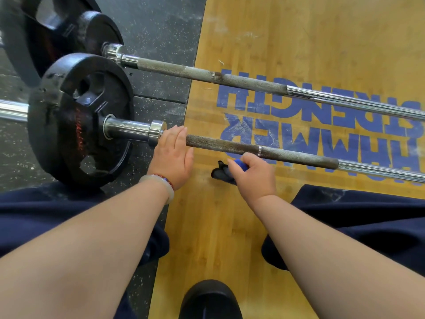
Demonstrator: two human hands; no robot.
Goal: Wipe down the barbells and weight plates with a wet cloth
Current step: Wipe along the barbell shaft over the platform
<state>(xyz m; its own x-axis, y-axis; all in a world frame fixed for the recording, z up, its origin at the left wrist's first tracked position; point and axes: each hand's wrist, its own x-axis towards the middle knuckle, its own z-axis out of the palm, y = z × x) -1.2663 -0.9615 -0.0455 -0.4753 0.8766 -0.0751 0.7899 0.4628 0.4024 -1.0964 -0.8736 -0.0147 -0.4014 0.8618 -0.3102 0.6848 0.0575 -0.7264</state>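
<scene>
Left hand (173,155) on barbell (287,155), cloth (220,174) in right hand (255,174)

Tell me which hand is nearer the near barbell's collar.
Left. The left hand rests on the bar beside the collar; the right hand grips the cloth farther along.

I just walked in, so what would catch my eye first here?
Two steel bars, the near barbell and the far barbell, lie across a wooden platform with big blue lettering, their black weight plates at the left on dark rubber flooring. In the middle, the left hand rests flat on the near barbell beside its collar, while the right hand grips a dark and blue cloth just on the near side of it.
</scene>
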